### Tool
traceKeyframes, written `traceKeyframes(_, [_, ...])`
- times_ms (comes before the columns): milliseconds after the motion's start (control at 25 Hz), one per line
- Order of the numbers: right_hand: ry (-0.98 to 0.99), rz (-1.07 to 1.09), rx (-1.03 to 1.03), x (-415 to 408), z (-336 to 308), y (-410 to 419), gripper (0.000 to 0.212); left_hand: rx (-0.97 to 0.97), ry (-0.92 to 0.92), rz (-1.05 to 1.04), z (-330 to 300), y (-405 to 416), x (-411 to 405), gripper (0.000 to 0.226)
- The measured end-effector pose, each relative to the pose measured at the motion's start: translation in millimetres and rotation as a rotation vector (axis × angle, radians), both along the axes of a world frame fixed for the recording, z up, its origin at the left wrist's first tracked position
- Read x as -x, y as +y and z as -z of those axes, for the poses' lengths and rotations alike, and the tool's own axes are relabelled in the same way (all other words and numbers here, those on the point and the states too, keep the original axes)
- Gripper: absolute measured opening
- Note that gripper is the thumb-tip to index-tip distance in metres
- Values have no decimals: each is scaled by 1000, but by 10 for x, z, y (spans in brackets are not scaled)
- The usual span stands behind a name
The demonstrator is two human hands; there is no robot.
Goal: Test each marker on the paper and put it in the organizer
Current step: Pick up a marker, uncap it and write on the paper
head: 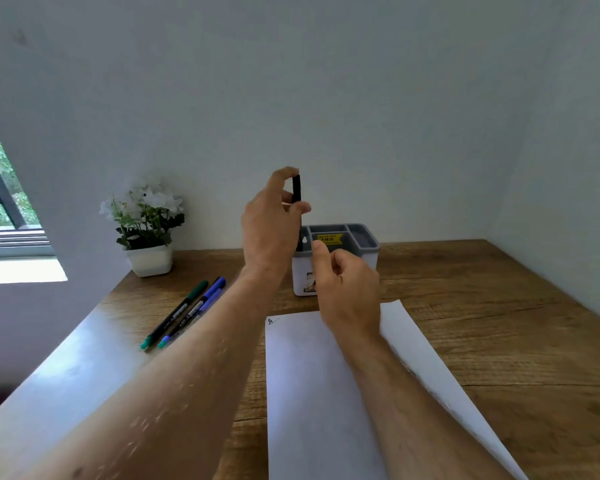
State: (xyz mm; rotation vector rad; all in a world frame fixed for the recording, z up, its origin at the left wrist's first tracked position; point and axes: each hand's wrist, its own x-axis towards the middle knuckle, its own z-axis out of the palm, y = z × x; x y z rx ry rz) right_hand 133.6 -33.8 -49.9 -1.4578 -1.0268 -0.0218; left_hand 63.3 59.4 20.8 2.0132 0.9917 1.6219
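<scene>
The left hand [271, 216] pinches a black marker [296, 189] upright over the organizer [340, 258], its lower end at the left compartment. The right hand [347, 289] hovers loosely curled, empty, before the organizer. Paper [312, 393] lies beneath the right forearm; two markers [184, 313] rest left of the left arm.

free: table [499, 306] right | blocked: flowerpot [149, 259], markers [184, 311] left
</scene>
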Motion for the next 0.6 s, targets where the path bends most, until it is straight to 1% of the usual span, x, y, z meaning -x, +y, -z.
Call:
traceKeyframes(160, [-1, 30, 9, 0, -10, 18, 50, 25, 196, -86, 100, 141, -53, 47])
traceKeyframes(320, [-12, 38, 27, 5, -17, 19, 53, 86, 311, -139, 94, 224, -90, 47])
traceKeyframes(400, [-10, 39, 35, 5, -17, 18, 52, 121, 367, -152, 58, 237, -105, 52])
traceKeyframes(520, [-13, 36, 33, 7, -30, 13, 52, 206, 376, -172, -46, 204, -97, 67])
traceKeyframes(600, [-25, 37, 33, 7, -41, 8, 52, 251, 357, -200, -135, 128, -54, 64])
